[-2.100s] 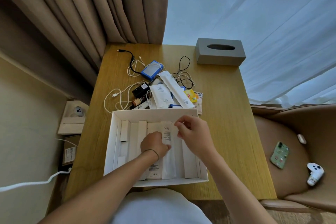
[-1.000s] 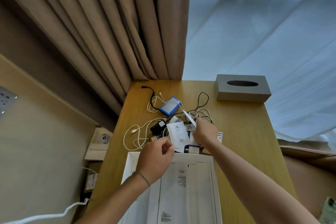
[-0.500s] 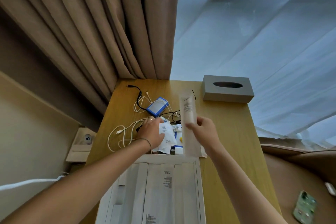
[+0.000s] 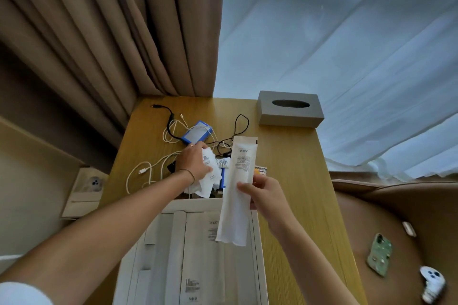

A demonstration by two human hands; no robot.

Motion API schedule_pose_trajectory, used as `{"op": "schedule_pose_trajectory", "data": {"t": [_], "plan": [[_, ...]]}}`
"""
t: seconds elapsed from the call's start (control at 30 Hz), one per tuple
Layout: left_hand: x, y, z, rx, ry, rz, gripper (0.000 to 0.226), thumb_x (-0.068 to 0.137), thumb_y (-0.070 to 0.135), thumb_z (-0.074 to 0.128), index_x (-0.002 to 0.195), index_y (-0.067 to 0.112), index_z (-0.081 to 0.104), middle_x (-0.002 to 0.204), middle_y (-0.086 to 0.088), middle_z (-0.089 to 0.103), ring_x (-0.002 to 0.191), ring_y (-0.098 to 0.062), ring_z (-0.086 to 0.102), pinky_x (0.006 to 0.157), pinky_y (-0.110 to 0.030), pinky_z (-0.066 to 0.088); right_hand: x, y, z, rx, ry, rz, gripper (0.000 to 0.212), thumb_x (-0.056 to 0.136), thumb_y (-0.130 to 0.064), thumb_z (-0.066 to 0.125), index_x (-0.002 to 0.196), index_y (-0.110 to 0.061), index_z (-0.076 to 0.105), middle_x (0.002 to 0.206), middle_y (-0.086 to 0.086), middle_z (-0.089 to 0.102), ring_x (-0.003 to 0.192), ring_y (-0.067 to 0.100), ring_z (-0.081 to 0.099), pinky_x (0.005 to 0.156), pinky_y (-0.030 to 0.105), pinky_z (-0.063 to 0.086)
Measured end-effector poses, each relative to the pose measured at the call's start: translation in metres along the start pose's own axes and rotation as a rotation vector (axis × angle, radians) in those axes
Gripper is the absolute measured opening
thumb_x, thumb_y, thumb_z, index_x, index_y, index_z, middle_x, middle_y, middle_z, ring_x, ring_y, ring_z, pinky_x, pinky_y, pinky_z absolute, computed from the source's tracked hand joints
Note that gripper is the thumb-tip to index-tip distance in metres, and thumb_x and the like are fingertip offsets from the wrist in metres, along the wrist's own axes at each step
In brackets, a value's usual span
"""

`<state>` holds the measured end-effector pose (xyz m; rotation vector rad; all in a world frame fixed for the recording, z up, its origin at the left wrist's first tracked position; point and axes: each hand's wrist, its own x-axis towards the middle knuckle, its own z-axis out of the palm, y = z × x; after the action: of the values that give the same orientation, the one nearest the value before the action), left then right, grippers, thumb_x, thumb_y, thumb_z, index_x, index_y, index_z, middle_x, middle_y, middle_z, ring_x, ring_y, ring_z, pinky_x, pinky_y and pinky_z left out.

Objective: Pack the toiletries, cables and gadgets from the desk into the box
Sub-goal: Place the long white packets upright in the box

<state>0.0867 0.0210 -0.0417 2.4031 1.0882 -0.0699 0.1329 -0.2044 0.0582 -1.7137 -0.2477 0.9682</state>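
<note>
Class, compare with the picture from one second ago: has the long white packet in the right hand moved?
Yes. The long white packet was lying in the pile near the blue case; the right hand now holds it up, off the desk, its lower end over the box.

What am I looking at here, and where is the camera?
No machine: a person wears a wide-angle camera on the head, looking down at the bare arms. The right hand pinches a long white packet above the open white box. The left hand grips small white sachets in the pile on the wooden desk, among white cables and a blue-edged gadget. A grey tissue box stands behind.
</note>
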Motion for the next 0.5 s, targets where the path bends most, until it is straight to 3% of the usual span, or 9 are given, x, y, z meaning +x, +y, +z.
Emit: {"op": "schedule_pose_trajectory", "data": {"t": [0.1,0.2,0.27,0.37,0.5], "plan": [[-0.003,0.0,-0.011,-0.249,0.027,-0.028,0.045,0.077,0.012,0.081,0.117,0.011,0.06,0.114,-0.011,0.067,0.099,-0.028,0.065,0.078,-0.038,0.056,-0.014,0.005,0.003,-0.04,0.026,-0.035,0.016,0.092,-0.012,0.068,0.097,-0.026,0.074,0.092,0.005,0.078,0.082,0.018,0.076,0.071,0.041,0.064],[-0.012,-0.002,-0.024,-0.433,0.107,-0.061,0.025,0.081,0.011,0.078,0.101,0.001,0.065,0.1,-0.015,0.071,0.09,-0.031,0.067,0.068,-0.035,0.053,-0.028,0.015,0.009,-0.222,0.114,-0.127,0.014,0.093,-0.021,0.068,0.104,-0.024,0.076,0.086,-0.004,0.078,0.075,0.012,0.074,0.062,0.035,0.063],[-0.024,-0.003,-0.037,-0.591,0.161,-0.08,0.02,0.083,0.009,0.077,0.099,0.003,0.066,0.096,-0.011,0.071,0.083,-0.025,0.065,0.06,-0.027,0.048,-0.038,0.021,0.017,-0.366,0.147,-0.175,0.009,0.092,-0.028,0.067,0.095,-0.027,0.076,0.079,-0.007,0.076,0.066,0.01,0.071,0.06,0.036,0.061],[-0.051,-0.007,-0.057,-0.829,0.216,-0.087,0.021,0.084,0.007,0.074,0.104,0.006,0.067,0.097,-0.007,0.07,0.083,-0.019,0.065,0.064,-0.025,0.05,-0.049,0.032,0.032,-0.612,0.172,-0.183,0.021,0.09,-0.035,0.062,0.081,-0.019,0.072,0.079,-0.003,0.075,0.066,0.016,0.071,0.063,0.043,0.061],[-0.096,-0.022,-0.07,-1.066,0.211,-0.074,0.018,0.087,0.006,0.072,0.103,0.015,0.066,0.096,0.0,0.072,0.084,-0.013,0.069,0.066,-0.024,0.058,-0.06,0.053,0.052,-0.835,0.157,-0.138,0.026,0.087,-0.035,0.053,0.073,-0.015,0.063,0.07,-0.002,0.072,0.059,0.016,0.066,0.056,0.039,0.058]]}}
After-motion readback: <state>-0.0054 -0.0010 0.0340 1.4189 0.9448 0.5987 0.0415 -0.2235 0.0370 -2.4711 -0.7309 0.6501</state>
